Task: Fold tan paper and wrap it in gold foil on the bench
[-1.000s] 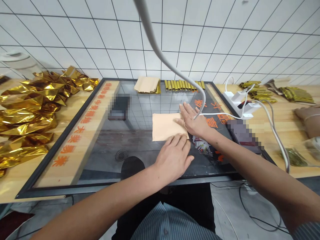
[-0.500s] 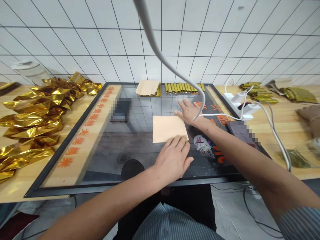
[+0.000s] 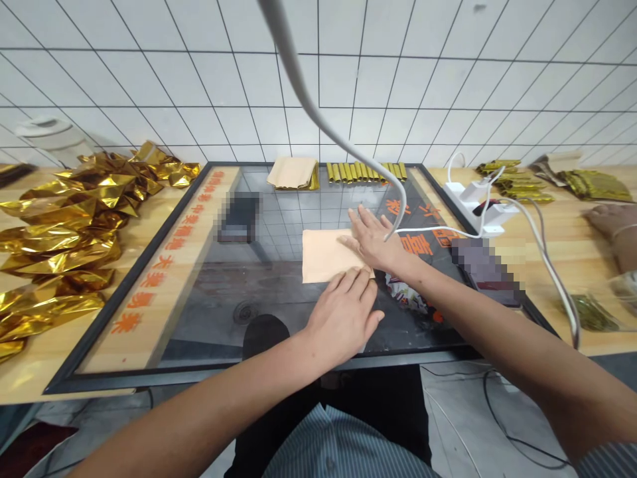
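Note:
A pale peach sheet of paper lies flat on the black-framed glass panel. My left hand rests flat over its near right edge, fingers stretched out. On its right side, my right hand is spread, thumb over the paper and fingers pointing away from me. Both hands are open, and neither grips anything. At the panel's far edge sit a stack of similar paper with gold showing beneath it and a row of gold rolled pieces.
Folded gold foil pieces pile up on the left. A phone lies on the glass, a dark blurred object at right. A white cable hangs in front, near a power strip. Another person's hand shows at far right.
My right hand has moved left and toward me, from beside the paper onto its right edge. My left hand and the paper have hardly moved.

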A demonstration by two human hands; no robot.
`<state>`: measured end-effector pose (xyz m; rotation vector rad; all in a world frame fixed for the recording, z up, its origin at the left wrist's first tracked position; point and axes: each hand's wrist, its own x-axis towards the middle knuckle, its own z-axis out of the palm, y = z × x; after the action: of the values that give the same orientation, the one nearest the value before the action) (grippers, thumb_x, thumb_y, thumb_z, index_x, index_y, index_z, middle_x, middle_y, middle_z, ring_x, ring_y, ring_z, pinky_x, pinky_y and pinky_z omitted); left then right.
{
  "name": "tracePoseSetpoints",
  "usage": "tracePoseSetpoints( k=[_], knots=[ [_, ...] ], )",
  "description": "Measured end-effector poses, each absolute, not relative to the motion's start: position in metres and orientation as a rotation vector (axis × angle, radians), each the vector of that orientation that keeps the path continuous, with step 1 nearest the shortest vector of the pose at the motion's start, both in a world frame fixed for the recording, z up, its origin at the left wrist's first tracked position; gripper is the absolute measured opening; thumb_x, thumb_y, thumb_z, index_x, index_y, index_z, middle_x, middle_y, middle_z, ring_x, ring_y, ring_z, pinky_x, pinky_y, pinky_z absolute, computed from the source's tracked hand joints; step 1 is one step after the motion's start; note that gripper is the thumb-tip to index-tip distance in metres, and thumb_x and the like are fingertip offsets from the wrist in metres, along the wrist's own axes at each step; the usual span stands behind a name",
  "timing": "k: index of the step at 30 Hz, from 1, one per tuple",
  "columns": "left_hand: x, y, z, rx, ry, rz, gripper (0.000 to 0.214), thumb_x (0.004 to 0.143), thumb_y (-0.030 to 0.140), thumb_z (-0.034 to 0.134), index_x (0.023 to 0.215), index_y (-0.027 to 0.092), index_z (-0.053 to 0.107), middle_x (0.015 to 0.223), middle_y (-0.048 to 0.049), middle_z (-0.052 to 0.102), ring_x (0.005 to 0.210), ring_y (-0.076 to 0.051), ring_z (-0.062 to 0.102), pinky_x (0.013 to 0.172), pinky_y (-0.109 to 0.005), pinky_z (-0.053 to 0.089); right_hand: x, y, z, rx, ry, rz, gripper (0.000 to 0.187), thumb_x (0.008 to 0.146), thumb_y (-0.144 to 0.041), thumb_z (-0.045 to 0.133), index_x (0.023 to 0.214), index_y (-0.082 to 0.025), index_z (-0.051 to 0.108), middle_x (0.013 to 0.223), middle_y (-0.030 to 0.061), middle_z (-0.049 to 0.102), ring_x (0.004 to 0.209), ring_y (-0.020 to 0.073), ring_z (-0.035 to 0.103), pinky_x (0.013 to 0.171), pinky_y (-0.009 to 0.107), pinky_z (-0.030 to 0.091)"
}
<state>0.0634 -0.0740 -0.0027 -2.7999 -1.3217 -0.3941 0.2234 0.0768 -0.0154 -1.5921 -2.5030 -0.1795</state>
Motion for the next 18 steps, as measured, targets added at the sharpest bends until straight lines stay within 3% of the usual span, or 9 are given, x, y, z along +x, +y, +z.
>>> tracePoseSetpoints(
  k=[18],
  knots=[
    [0.064,-0.075,0.000,-2.811,-1.322,-0.350,0.058,0.114,0.049,0.048,0.153,0.007,0.059,0.167,-0.0179,0.054,0.156,-0.035,0.048,0.131,-0.048,0.036,0.200,0.139,-0.003,-1.615,-2.465,-0.369,0.062,0.116,-0.037,0.026,0.171,-0.012,0.039,0.180,0.0226,0.034,0.165,0.0378,0.030,0.130,0.064,0.017]
  ],
)
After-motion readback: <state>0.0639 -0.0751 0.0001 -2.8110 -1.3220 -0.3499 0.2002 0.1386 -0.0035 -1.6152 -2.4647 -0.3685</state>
